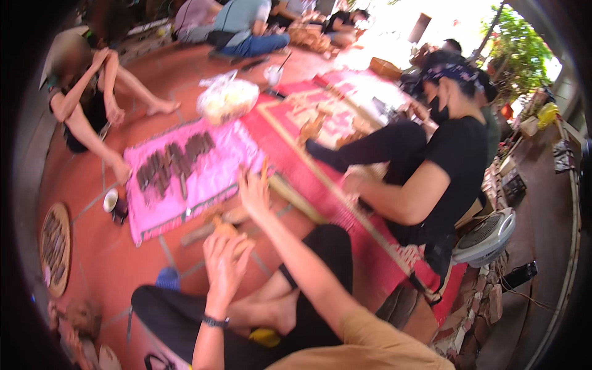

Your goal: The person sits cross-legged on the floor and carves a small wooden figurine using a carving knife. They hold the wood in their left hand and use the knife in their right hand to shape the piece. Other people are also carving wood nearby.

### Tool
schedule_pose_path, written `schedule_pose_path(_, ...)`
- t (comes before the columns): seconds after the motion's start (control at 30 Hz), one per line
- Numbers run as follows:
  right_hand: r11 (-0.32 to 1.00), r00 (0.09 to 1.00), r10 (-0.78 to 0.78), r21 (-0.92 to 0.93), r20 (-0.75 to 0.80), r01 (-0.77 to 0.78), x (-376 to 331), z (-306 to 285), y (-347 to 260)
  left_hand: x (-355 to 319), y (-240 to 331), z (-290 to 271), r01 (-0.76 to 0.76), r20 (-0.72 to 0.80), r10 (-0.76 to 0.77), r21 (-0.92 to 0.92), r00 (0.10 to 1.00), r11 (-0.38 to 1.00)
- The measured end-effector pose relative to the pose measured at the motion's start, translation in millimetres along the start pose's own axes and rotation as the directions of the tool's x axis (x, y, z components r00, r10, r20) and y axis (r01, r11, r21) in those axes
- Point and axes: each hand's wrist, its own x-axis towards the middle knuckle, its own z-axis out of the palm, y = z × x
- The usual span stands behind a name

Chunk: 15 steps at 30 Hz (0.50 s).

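My left hand (223, 262), with a dark wristband, is closed around an orange-brown piece (244, 247) that looks like wood, held above my crossed legs. Stretched farther forward is my right hand (253, 196), near the front right edge of the pink cloth (216, 179). A slim orange-brown piece (264, 169) shows against its blurred fingers; whether they grip it is unclear. Dark brown stick-like tools (179, 161) lie in a row on the cloth. Between the cloth and my legs are a flat brown wooden piece (198, 234) and another light brown piece (235, 214).
A dark cup (116, 206) stands left of the cloth, and a round basket (55, 250) lies farther left. Behind the cloth sits a full plastic bag (228, 100). A person in black (453, 163) sits on the red mat (296, 142) at right, near a fan (487, 237).
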Motion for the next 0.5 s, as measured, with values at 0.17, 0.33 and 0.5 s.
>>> schedule_pose_path(0.17, 0.980, 0.997, -0.083, -0.183, 0.007, 0.083, 31.3, 35.5, -44.1, -6.3, 68.4, -31.9, -0.126, 0.047, 0.137, -0.199, 0.989, 0.972)
schedule_pose_path(0.33, 0.954, 0.982, -0.181, -0.235, 0.056, 0.189, 17.4, 58.7, -63.2, -11.7, 76.5, -60.4, -0.097, 0.058, 0.113, -0.231, 0.992, 0.968)
schedule_pose_path(0.5, 0.923, 0.965, -0.229, -0.286, 0.128, 0.257, 6.6, 61.5, -69.3, -5.2, 74.1, -71.1, -0.179, 0.040, 0.183, -0.102, 0.982, 0.979)
